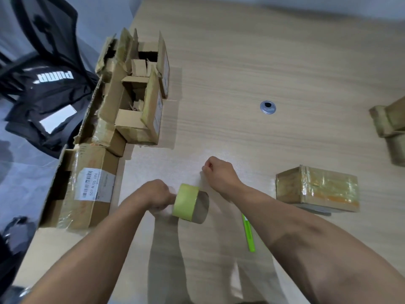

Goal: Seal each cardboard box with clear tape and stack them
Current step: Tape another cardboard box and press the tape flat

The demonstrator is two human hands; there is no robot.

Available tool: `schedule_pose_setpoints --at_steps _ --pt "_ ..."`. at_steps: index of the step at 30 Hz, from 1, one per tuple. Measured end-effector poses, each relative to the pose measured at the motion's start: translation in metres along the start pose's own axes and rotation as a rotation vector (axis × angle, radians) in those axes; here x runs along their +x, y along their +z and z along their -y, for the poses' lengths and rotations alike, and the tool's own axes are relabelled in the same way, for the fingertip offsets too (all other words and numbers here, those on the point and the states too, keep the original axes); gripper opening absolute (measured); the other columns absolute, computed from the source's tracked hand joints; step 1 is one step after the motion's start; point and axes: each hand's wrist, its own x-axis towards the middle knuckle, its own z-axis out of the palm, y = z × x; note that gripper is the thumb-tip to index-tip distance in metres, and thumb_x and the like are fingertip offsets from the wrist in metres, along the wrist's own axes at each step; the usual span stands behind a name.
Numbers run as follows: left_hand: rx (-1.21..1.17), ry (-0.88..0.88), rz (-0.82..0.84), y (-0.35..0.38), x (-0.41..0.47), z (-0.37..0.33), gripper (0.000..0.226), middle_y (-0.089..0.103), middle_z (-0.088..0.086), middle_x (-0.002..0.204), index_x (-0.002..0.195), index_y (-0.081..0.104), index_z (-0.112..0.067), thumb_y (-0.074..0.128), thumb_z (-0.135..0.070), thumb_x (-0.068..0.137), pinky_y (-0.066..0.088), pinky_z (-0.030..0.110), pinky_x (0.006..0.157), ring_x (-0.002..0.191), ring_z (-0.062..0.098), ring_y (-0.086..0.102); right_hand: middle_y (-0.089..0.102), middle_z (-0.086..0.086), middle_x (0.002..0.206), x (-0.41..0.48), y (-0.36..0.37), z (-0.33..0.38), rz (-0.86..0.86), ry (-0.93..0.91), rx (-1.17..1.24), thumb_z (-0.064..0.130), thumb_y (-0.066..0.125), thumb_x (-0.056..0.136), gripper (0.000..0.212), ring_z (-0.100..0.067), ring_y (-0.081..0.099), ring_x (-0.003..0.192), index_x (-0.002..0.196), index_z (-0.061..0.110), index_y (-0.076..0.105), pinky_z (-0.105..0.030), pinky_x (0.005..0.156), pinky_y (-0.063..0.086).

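"Toward the near edge of the desk [241,62]: entry one?"

"Tape roll [190,202], yellowish, cardboard core facing right. The left hand [157,196] grips it from the left, fingers curled around it."

"Entry two?"

"Right hand [217,172], just beyond the roll and closed in a pinch on the free end of the tape. A short clear strip [201,183] runs from the roll up to that pinch. No box lies under it."

"Boxes?"

"Sealed box [316,189], wrapped in glossy tape, toward the right edge. It lies to the right of the right hand, its long axis left to right, and the right arm is the nearer one. More taped boxes [390,128] sit at the far right edge, partly cut off. Along the left edge are open boxes [140,88] with flaps up. Nearer on that edge is a large box [87,187], its long axis near to far, closest to the left hand."

"So the coming move turns on what?"

"By my reading, on which way the strip travels. Unsealed stock lies left of both hands and finished stock right, so the roll would likely go left, or a box would be brought to the middle."

"Writing?"

"White barcode label on the large box: '507 N/05 094'. Black bag [54,77] off the left edge: 'PUMA', seen upside down. The side labels on the open boxes are too blurred to read."

"Sundries?"

"Green pen-shaped tool [248,233], maybe a cutter, near the right forearm. Metal grommet [267,107] mid-desk."
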Motion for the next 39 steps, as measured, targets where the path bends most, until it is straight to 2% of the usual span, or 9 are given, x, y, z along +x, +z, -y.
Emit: schedule_pose_setpoints --at_steps 4,9,13,17,21,30,33,36,39 --pt "-0.253 0.036 -0.335 -0.019 -0.002 -0.003 0.027 0.069 0.009 0.087 0.082 0.068 -0.011 0.060 -0.033 0.095 0.041 0.031 0.067 0.083 0.028 0.059 0.067 -0.004 0.101 -0.012 -0.015 0.003 0.004 -0.032 0.013 0.021 0.047 0.101 0.022 -0.022 0.057 0.092 0.104 0.009 0.064 -0.026 0.069 0.038" --pt "-0.714 0.265 -0.600 -0.025 -0.026 -0.054 0.018 0.063 0.001 0.076 0.080 0.064 -0.017 0.055 -0.022 0.095 0.043 0.034 0.069 0.071 0.020 0.055 0.062 0.003 0.089 -0.037 -0.046 0.006 -0.059 -0.146 0.083 0.020 0.048 0.101 0.017 -0.016 0.053 0.084 0.099 0.014 0.064 -0.010 0.056 0.034" --pt "-0.800 0.335 -0.567 -0.002 -0.044 -0.105 0.015 0.063 0.001 0.077 0.085 0.067 -0.017 0.056 -0.021 0.096 0.042 0.030 0.062 0.067 0.018 0.056 0.063 0.003 0.089 -0.063 -0.077 -0.008 -0.068 -0.142 0.102 0.023 0.049 0.100 0.017 -0.010 0.053 0.075 0.100 0.017 0.065 -0.016 0.057 0.037" --pt "-0.762 0.271 -0.472 0.032 -0.045 -0.139 0.014 0.066 0.004 0.081 0.090 0.067 -0.014 0.056 -0.021 0.095 0.041 0.030 0.061 0.065 0.021 0.057 0.063 0.001 0.093 -0.089 -0.105 -0.033 -0.067 -0.141 0.098 0.022 0.048 0.099 0.022 -0.016 0.055 0.083 0.105 0.013 0.067 -0.024 0.066 0.038" --pt "-0.774 0.232 -0.427 0.061 -0.051 -0.168 0.014 0.065 0.005 0.082 0.093 0.067 -0.010 0.056 -0.020 0.095 0.039 0.029 0.060 0.064 0.022 0.057 0.063 0.001 0.087 -0.110 -0.135 -0.063 -0.119 -0.129 0.133 0.022 0.049 0.099 0.019 -0.011 0.055 0.068 0.102 0.015 0.066 -0.010 0.046 0.036" --pt "-0.835 0.282 -0.390 0.106 -0.058 -0.238 0.015 0.066 0.007 0.098 0.096 0.066 -0.016 0.055 -0.026 0.098 0.045 0.034 0.074 0.083 0.022 0.062 0.065 -0.002 0.104 -0.134 -0.203 -0.143 -0.408 -0.048 0.250 0.017 0.044 0.100 0.022 -0.022 0.058 0.099 0.106 0.013 0.065 -0.030 0.077 0.043" --pt "-0.799 0.291 -0.409 0.122 -0.057 -0.263 0.033 0.062 0.004 0.130 0.124 0.065 -0.018 0.057 -0.036 0.098 0.045 0.039 0.099 0.114 0.022 0.058 0.054 -0.005 0.125 -0.135 -0.211 -0.173 -0.533 0.009 0.213 0.020 0.042 0.101 0.025 -0.024 0.048 0.116 0.117 0.017 0.061 -0.038 0.091 0.043" --pt "-0.789 0.277 -0.381 0.134 -0.060 -0.284 0.062 0.048 0.000 0.151 0.149 0.047 -0.017 0.056 -0.048 0.096 0.035 0.039 0.114 0.136 0.022 0.046 0.040 -0.005 0.145 -0.136 -0.210 -0.195 -0.498 0.140 0.185 0.032 0.042 0.103 0.038 -0.028 0.036 0.132 0.139 0.022 0.049 -0.046 0.105 0.038" --pt "-0.804 0.274 -0.349 0.145 -0.054 -0.294 0.055 0.066 -0.003 0.129 0.122 0.064 -0.030 0.052 -0.065 0.081 0.046 0.048 0.107 0.118 0.022 0.061 0.035 -0.007 0.155 -0.134 -0.205 -0.205 -0.367 0.218 0.369 0.044 0.046 0.102 0.061 -0.030 0.039 0.139 0.156 0.020 0.030 -0.041 0.107 0.037"
